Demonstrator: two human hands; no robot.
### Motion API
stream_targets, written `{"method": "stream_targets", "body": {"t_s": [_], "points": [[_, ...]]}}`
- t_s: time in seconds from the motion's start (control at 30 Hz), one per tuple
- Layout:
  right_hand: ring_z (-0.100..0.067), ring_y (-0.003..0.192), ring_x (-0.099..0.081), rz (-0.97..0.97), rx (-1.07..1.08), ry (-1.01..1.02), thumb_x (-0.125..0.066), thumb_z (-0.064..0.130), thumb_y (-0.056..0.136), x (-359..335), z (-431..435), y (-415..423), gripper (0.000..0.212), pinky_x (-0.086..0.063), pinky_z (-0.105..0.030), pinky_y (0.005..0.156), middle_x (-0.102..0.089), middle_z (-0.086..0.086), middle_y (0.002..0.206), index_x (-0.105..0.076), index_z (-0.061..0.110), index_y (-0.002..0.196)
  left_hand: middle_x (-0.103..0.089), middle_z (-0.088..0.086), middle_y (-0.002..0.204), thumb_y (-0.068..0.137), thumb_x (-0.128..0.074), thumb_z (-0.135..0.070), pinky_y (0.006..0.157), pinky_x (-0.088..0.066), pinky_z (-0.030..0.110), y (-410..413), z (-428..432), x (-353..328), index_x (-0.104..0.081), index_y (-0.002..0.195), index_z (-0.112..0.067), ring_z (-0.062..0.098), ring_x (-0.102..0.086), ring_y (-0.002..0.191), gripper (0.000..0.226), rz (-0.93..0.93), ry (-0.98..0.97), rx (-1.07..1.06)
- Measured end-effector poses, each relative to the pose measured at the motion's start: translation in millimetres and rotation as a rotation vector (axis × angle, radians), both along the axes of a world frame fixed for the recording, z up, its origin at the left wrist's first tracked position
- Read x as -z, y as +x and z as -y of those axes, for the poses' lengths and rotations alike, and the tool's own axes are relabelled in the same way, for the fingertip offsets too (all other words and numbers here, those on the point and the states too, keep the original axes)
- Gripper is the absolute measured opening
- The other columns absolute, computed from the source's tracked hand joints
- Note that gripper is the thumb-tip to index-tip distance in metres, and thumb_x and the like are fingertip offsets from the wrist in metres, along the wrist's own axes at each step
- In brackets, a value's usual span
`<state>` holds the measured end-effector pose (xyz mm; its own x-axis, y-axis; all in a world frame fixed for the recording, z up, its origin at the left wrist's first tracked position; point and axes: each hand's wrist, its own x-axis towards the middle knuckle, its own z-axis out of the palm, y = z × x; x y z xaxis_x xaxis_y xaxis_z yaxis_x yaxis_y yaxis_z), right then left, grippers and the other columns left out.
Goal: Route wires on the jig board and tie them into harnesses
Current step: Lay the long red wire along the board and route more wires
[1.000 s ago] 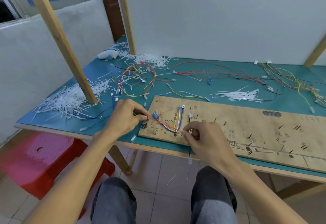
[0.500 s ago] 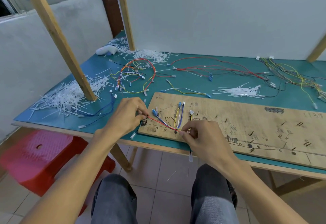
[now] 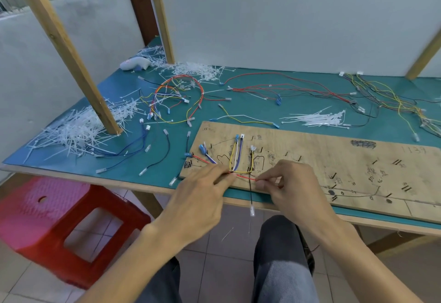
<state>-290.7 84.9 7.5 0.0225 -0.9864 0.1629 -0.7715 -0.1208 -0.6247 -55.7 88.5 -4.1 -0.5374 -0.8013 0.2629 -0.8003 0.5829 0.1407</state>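
left hand [image 3: 198,200]: grip pinches red wire [image 3: 244,177] | right hand [image 3: 296,183]: grip pinches the same wire | red wire: taut between both hands, at near left edge of jig board [image 3: 334,159] | jig board: flat on teal surface [image 3: 262,109]

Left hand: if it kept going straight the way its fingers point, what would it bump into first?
Most likely the looped yellow, white and blue wires on the jig board, just past the left hand's fingertips, where it pinches the red wire. Depth is hard to judge.
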Motion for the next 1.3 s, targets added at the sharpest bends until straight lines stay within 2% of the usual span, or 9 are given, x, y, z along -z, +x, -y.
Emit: {"method": "stream_targets", "body": {"t_s": [0.13,0.23,0.5,0.7,0.83,0.93,1.1,1.17,1.3], "points": [[-0.006,0.078,-0.064,-0.058,0.092,0.043,-0.084,0.030,0.087,-5,-8,-21,0.006,-0.056,-0.036,0.074,-0.071,0.020,0.084,-0.083,0.035,0.089,-0.061,0.003,0.143,0.090,-0.066,-0.008,0.109,-0.052,0.044,-8,-2,6,-0.060,0.147,-0.019,0.024,-0.057,0.133,0.059,0.016,-0.011,-0.057],[-0.011,0.080,-0.064,-0.122,0.152,0.027,-0.082,0.027,0.088,-9,-11,-39,0.009,-0.055,-0.037,0.073,-0.073,0.019,0.088,-0.081,0.036,0.089,-0.063,0.009,0.142,0.086,-0.072,-0.008,0.107,-0.054,0.051,-13,-4,9,-0.065,0.143,-0.016,0.030,-0.059,0.132,0.058,0.063,-0.059,-0.084],[-0.018,0.089,-0.064,-0.194,0.216,0.050,-0.077,0.014,0.091,-14,-1,-68,0.021,-0.057,-0.042,0.079,-0.072,0.013,0.092,-0.082,0.035,0.093,-0.068,0.010,0.133,0.077,-0.083,-0.003,0.101,-0.057,0.049,-13,-2,14,-0.071,0.136,-0.015,0.032,-0.066,0.124,0.062,0.085,-0.149,-0.083],[-0.006,0.078,-0.058,-0.158,0.246,0.081,-0.079,0.008,0.089,-11,-1,-83,0.028,-0.050,-0.030,0.070,-0.063,0.020,0.080,-0.085,0.036,0.087,-0.070,0.008,0.128,0.075,-0.084,-0.005,0.096,-0.058,0.047,-12,1,15,-0.072,0.136,-0.019,0.029,-0.067,0.120,0.064,0.069,-0.173,-0.068],[-0.001,0.079,-0.061,-0.084,0.195,0.090,-0.076,-0.005,0.085,-13,-1,-89,0.036,-0.050,-0.018,0.067,-0.070,0.013,0.084,-0.086,0.029,0.086,-0.069,0.009,0.129,0.074,-0.083,-0.005,0.094,-0.059,0.048,-12,4,18,-0.071,0.136,-0.020,0.031,-0.067,0.120,0.065,0.061,-0.173,-0.064],[-0.004,0.076,-0.068,-0.024,0.170,0.038,-0.084,-0.002,0.084,-17,-2,-98,0.023,-0.060,-0.028,0.072,-0.073,0.009,0.082,-0.086,0.021,0.082,-0.070,0.009,0.128,0.071,-0.085,-0.006,0.091,-0.060,0.047,-13,4,17,-0.073,0.134,-0.020,0.031,-0.068,0.118,0.065,0.074,-0.178,-0.070],[-0.008,0.079,-0.068,-0.038,0.188,0.015,-0.071,-0.020,0.080,-13,-4,-115,0.044,-0.060,-0.028,0.072,-0.075,0.009,0.086,-0.086,0.022,0.085,-0.070,0.010,0.128,0.072,-0.086,-0.004,0.092,-0.061,0.049,-12,5,17,-0.074,0.133,-0.020,0.032,-0.069,0.118,0.064,0.066,-0.167,-0.065],[-0.011,0.080,-0.066,-0.065,0.196,-0.044,-0.076,-0.016,0.080,-10,-6,-116,0.038,-0.058,-0.030,0.072,-0.073,0.012,0.091,-0.086,0.020,0.089,-0.071,0.010,0.126,0.071,-0.086,-0.003,0.089,-0.061,0.047,-13,4,15,-0.074,0.132,-0.020,0.032,-0.069,0.116,0.064,0.066,-0.166,-0.067],[-0.007,0.080,-0.059,-0.126,0.214,-0.050,-0.082,-0.007,0.081,-7,-12,-119,0.031,-0.046,-0.021,0.066,-0.062,0.012,0.089,-0.081,0.023,0.087,-0.071,0.011,0.125,0.071,-0.085,-0.002,0.087,-0.061,0.048,-14,5,14,-0.075,0.131,-0.018,0.032,-0.070,0.115,0.063,0.067,-0.167,-0.061]]}}
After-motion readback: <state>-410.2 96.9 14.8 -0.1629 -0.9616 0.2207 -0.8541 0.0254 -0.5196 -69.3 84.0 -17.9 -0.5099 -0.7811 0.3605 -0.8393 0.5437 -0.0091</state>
